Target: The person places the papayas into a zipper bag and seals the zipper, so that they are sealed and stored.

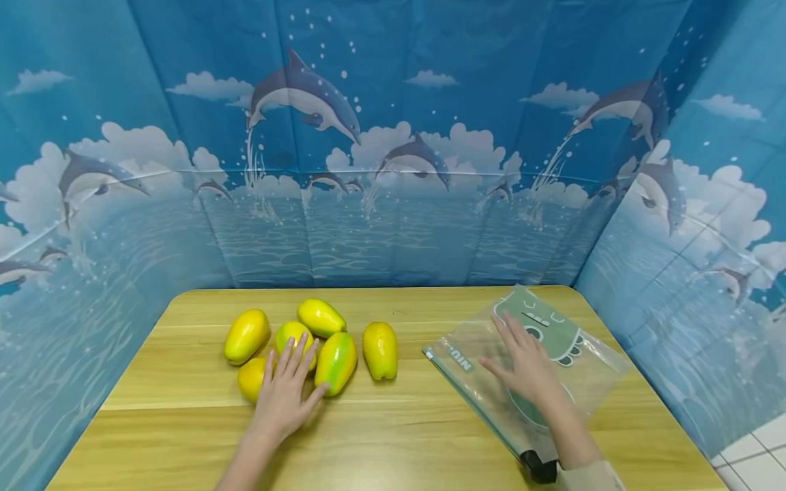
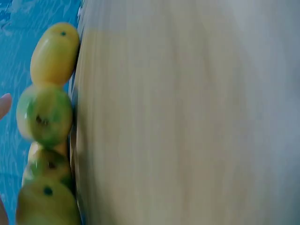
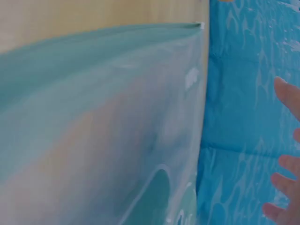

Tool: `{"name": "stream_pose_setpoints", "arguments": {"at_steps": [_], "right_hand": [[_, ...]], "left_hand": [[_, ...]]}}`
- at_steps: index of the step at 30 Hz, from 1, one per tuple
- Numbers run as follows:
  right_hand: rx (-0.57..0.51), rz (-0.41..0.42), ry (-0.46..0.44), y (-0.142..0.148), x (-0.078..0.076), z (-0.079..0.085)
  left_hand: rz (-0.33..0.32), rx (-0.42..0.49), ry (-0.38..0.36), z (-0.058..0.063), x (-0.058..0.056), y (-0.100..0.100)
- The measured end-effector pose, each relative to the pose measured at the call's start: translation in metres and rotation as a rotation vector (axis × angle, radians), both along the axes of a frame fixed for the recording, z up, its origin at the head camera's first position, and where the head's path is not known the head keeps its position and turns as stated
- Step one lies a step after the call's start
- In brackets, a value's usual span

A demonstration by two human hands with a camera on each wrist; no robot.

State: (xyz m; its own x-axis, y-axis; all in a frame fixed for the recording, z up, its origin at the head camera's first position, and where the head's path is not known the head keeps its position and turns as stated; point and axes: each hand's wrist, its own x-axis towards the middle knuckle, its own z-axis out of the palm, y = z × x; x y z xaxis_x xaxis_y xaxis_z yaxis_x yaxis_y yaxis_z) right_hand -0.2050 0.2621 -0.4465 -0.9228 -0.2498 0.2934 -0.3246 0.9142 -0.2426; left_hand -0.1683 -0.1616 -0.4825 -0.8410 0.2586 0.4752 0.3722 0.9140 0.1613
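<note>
Several glossy yellow mangoes, one of them streaked green [image 1: 336, 365], lie grouped on the left half of the table. My left hand [image 1: 285, 402] is spread over the near side of the group, its fingers overlapping a middle mango [image 1: 293, 333] and its thumb by the streaked one. In the left wrist view some mangoes [image 2: 44, 115] line up at the left, with a fingertip [image 2: 4, 104] beside them. On the right lies a clear zip bag [image 1: 485, 389] with a green cartoon print. My right hand [image 1: 531, 372] hovers over it with fingers spread, holding nothing.
A single mango [image 1: 380, 350] lies between the group and the bag. The bag's green zip edge [image 3: 93, 44] runs across the right wrist view. Behind the wooden table [image 1: 393, 450] hangs a blue dolphin-print curtain [image 1: 393, 239], which also closes in both sides.
</note>
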Motion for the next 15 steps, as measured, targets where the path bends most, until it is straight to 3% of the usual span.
{"name": "stream_pose_setpoints", "arguments": {"at_steps": [6, 15], "right_hand": [[-0.05, 0.065, 0.081, -0.001, 0.003, -0.011], [-0.031, 0.124, 0.08, -0.001, 0.012, -0.023]], "left_hand": [[-0.103, 0.001, 0.014, -0.004, 0.002, 0.02], [-0.295, -0.033, -0.067, -0.007, 0.006, 0.057]]}}
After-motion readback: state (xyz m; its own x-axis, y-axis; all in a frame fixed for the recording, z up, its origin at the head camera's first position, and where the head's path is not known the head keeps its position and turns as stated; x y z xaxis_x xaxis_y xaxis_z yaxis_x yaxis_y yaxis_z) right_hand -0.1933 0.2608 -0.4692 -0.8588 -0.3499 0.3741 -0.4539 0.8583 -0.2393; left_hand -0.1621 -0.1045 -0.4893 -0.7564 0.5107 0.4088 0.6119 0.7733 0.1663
